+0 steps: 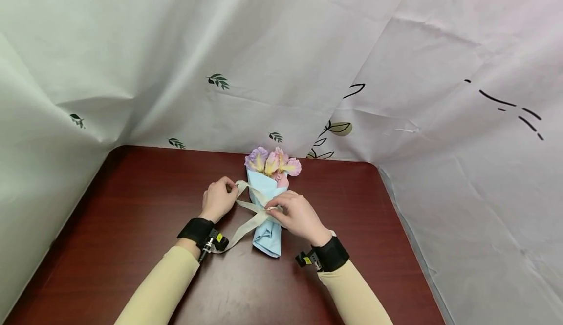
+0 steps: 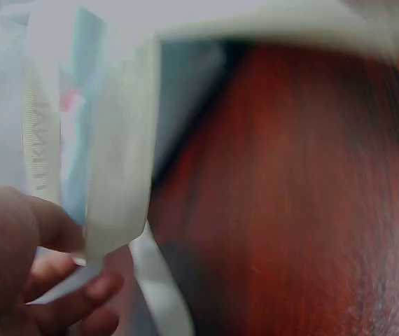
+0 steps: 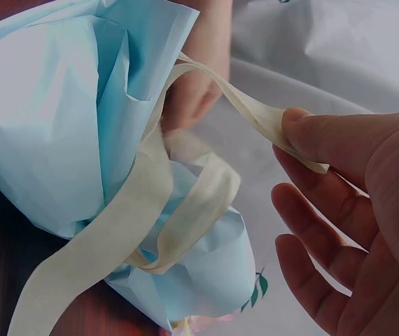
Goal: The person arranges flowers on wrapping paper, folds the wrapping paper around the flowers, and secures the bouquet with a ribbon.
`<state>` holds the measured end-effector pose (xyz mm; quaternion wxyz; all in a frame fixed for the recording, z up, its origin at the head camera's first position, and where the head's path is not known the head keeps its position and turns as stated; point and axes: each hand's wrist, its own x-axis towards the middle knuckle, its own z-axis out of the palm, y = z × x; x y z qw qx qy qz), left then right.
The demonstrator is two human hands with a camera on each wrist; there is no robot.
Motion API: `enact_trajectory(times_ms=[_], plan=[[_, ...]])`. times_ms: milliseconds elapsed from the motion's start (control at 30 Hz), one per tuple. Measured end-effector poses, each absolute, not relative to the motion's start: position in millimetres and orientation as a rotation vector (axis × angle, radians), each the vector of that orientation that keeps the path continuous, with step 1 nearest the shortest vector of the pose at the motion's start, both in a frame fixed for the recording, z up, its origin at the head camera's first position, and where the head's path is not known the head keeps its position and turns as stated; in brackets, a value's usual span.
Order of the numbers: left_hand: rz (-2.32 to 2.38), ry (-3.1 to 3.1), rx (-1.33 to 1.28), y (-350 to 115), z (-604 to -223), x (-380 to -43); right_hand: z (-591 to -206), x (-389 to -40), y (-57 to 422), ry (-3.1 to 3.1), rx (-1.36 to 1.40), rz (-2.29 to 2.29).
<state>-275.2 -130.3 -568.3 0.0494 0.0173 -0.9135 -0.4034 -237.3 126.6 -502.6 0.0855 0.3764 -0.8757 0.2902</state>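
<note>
A small bouquet wrapped in light blue paper [image 1: 265,241] lies on the table, its purple, pink and yellow flowers [image 1: 273,162] toward the back edge. Cream ribbon [image 1: 249,225] goes round the middle of the wrapping, with a loop and a tail out to the left. My left hand [image 1: 218,199] is left of the bouquet and pinches a part of the ribbon, seen folded in the left wrist view. On the other side, my right hand [image 1: 300,216] pinches a ribbon end between thumb and forefinger. Its other fingers [image 3: 304,280] are spread and loosely bent in the right wrist view.
The dark red-brown table [image 1: 145,247] has rounded back corners. A whitish sheet [image 1: 171,61] with printed leaves hangs behind and at the sides. Black wrist straps [image 1: 331,253] with small cameras sit on both wrists. The long ribbon tail runs down near the left wrist.
</note>
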Motion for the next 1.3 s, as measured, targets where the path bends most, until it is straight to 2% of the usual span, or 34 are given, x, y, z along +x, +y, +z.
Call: enact_trajectory(times_ms=[200,400,567,767,1033,1300], plan=[[-2.013,-2.365,0.02,-136.4,-539.7,-264.3,-503.1,-238.9,127.8,-2.61,1.102,0.856],[-2.186,-2.235,-0.149,-155.3,-500.8,-246.8,-503.1,-239.9,126.7,-2.62,1.112,0.853],[-2.053,-2.342,-0.326,-175.9,-465.8,-229.2,-503.1,-240.7,126.2,-2.626,1.11,0.848],[-1.565,-2.582,-0.504,-186.9,-435.0,-207.9,-504.8,-241.4,127.4,-2.644,1.071,0.849],[-1.154,-2.41,-0.486,-191.0,-399.9,-181.1,-506.7,-242.9,126.5,-2.653,1.023,0.811],[-1.072,-2.22,-0.332,-196.9,-386.2,-159.9,-508.2,-243.5,125.0,-2.65,1.004,0.818]])
